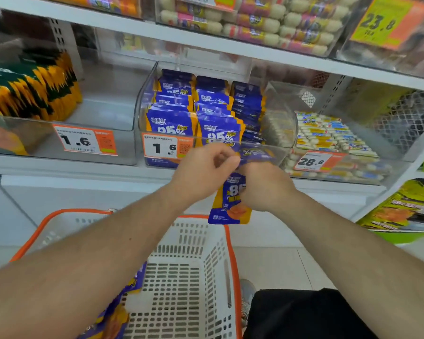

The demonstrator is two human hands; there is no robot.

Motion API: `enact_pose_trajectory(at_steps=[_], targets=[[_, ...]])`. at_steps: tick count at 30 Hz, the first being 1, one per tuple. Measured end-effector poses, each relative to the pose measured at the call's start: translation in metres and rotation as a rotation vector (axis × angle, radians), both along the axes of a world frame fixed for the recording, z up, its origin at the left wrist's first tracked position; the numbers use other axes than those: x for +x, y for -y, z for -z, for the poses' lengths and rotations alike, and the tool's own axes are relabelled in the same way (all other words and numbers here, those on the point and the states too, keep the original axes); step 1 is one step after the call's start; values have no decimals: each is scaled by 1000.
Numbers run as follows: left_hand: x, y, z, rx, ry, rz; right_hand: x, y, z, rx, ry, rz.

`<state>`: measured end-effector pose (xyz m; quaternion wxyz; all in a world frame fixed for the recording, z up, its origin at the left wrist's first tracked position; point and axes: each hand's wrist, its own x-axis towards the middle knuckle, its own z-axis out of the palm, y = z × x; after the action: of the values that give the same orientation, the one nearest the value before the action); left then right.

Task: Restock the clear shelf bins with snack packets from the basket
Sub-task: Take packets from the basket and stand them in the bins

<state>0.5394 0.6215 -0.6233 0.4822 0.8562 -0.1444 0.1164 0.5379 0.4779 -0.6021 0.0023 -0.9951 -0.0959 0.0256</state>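
My right hand (264, 185) grips a blue-and-orange snack packet (230, 204) that hangs upright in front of the shelf edge. My left hand (206, 167) pinches the top of another blue packet (257, 155) at the front lip of the clear middle bin (277, 128). That bin holds several rows of the same blue packets (174, 113), with a gap at its right side. Below stands the white basket with an orange rim (194, 265); more blue packets (115, 316) lie in its left part, half hidden by my left forearm.
A clear bin (103, 113) at left holds green-and-yellow packets (34, 86). The bin at right holds white wrapped sausages (328, 135). Price tags read 1.6 (83, 141) and 28.8 (313, 161). Yellow-green bags (402, 206) sit lower right. A shoe (247, 292) is beside the basket.
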Motion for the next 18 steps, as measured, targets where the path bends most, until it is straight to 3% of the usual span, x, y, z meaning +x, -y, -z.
enact_pose_trajectory(at_steps=[3, 9, 14, 18], targets=[[28, 6, -43, 126, 105, 26, 6, 8, -4, 0, -84, 35], [98, 42, -95, 676, 94, 317, 18, 16, -12, 36, -41, 45], [129, 78, -95, 1161, -22, 489, 30, 21, -20, 128, 7, 94], [148, 89, -83, 1282, -81, 594, 37, 28, -16, 175, 31, 99]])
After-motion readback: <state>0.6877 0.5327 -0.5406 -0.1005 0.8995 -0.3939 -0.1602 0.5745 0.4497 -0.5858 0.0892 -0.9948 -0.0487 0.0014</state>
